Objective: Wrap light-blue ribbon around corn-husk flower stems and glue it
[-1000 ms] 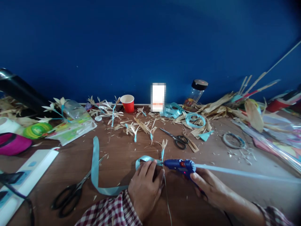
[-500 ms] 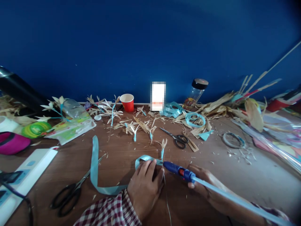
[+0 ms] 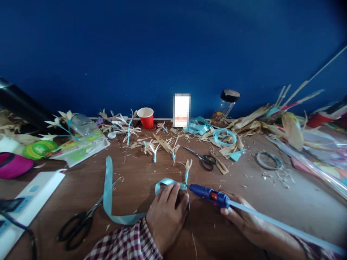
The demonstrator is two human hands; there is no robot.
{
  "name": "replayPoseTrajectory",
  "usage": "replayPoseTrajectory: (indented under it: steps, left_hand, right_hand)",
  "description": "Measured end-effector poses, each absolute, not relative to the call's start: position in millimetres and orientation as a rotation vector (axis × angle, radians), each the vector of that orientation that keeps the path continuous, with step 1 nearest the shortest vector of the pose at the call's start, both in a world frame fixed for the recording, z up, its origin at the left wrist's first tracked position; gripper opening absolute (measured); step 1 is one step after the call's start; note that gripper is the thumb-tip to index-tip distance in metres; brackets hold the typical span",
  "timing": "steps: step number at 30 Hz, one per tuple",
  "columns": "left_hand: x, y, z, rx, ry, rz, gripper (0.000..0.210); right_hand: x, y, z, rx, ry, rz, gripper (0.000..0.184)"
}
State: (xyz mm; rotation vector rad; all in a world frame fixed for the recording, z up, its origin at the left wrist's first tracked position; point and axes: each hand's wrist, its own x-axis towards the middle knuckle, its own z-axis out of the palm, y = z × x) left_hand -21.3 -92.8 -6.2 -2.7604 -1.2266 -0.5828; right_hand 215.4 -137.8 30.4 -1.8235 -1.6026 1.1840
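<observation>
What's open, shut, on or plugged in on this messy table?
Glue gun: red light on, held by the right hand
Jar: lid on
Red cup: open, upright
Far scissors: look shut
Near scissors: look shut, partly under the ribbon
Power strip: black plug in it
Bright rectangle: glowing, blurred out

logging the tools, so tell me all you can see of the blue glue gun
The glue gun has a blue, plastic-looking body with a red patch and a small red light. A long, translucent stick runs from its back. The right hand holds it near the back. It points left, its tip by the flower stem; contact is unclear.
</observation>
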Motion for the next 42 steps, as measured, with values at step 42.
replayPoseTrajectory:
  steps: [42]
  left_hand:
    - [-22, -93, -6, -2.781, -1.232, -0.551, 0.025]
  right_hand:
    - [216, -136, 20, -1.830, -1.576, 1.377, 0.052]
